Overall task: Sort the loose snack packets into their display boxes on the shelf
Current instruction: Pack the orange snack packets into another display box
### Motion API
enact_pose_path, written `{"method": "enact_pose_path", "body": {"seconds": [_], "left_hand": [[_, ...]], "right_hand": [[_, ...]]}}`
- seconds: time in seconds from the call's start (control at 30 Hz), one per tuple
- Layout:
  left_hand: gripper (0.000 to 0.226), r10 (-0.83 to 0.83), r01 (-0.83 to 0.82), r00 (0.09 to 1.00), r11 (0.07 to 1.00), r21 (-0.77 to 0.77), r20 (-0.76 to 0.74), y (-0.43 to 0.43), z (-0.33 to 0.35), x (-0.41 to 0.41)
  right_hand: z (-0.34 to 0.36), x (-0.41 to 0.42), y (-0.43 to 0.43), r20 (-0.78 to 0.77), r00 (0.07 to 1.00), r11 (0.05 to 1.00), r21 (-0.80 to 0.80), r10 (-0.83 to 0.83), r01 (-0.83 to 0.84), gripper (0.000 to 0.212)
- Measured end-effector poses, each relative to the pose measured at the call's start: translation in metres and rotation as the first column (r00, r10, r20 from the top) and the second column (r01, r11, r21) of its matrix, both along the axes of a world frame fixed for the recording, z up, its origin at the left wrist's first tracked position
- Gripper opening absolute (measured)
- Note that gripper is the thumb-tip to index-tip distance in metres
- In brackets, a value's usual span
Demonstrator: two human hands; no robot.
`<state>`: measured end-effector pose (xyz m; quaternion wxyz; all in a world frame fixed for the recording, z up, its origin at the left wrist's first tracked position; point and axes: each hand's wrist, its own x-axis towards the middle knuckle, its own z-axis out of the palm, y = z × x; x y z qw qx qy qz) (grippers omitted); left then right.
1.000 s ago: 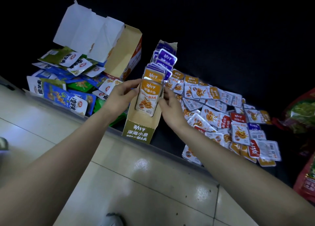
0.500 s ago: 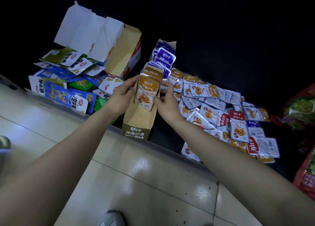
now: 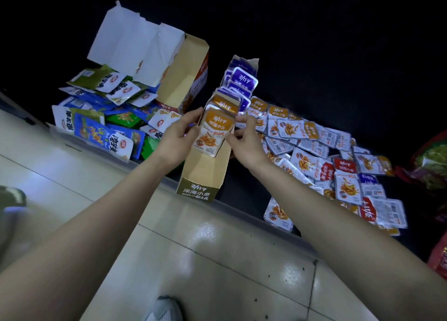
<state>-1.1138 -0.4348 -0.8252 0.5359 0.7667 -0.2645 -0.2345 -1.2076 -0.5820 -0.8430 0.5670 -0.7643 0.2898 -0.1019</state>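
Orange packets (image 3: pixel 216 133) stood stacked in the narrow display box (image 3: pixel 203 173) on the shelf (image 3: pixel 244 205). Left hand (image 3: pixel 180 136) and right hand (image 3: pixel 244 141) pinched the front packet's side edges, forearms stretched forward. Grip and stack had barely shifted from half a second earlier.

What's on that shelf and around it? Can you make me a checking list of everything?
Surface: dark shelf, largely covered by packets.
Job's things: narrow display box holds upright orange packets in front, purple packets behind; loose packets heaped to its right.
Clutter: green and blue packets piled beside a bigger open box, left.
Hands: left hand and right hand grip the orange packets from either side.
Cables: nothing seen.
Surroundings: tiled floor, grey shoe, red bags at right edge.
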Motion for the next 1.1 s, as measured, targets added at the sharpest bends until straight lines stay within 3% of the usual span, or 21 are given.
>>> {"method": "enact_pose_path", "body": {"seconds": [0.33, 0.5, 0.67, 0.8, 1.1], "left_hand": [[0.042, -0.038, 0.037, 0.999, 0.999, -0.037, -0.023, 0.0, -0.014, -0.022], [0.042, 0.002, -0.002, 0.997, 1.0, -0.004, 0.071, 0.003, -0.015, -0.021], [0.033, 0.04, -0.042, 0.997, 0.998, 0.037, 0.067, 0.003, -0.007, -0.019], [0.026, 0.025, -0.026, 1.0, 0.995, 0.093, 0.01, 0.002, -0.009, -0.013], [0.027, 0.076, -0.077, 0.996, 0.997, 0.015, 0.039, 0.004, -0.005, -0.024]], "right_hand": [[-0.01, -0.029, -0.003, 0.079, 0.996, 0.998, -0.051, 0.034, -0.03, 0.04], [-0.002, -0.015, -0.007, 0.073, 0.996, 0.997, -0.061, 0.042, -0.038, 0.06], [0.004, -0.004, -0.014, -0.036, 0.998, 0.999, -0.005, 0.045, -0.045, 0.035], [0.003, -0.002, -0.019, -0.102, 0.994, 0.99, 0.14, 0.028, -0.014, 0.027], [-0.001, -0.018, -0.015, 0.015, 0.998, 0.986, 0.156, 0.062, -0.064, 0.044]]}}
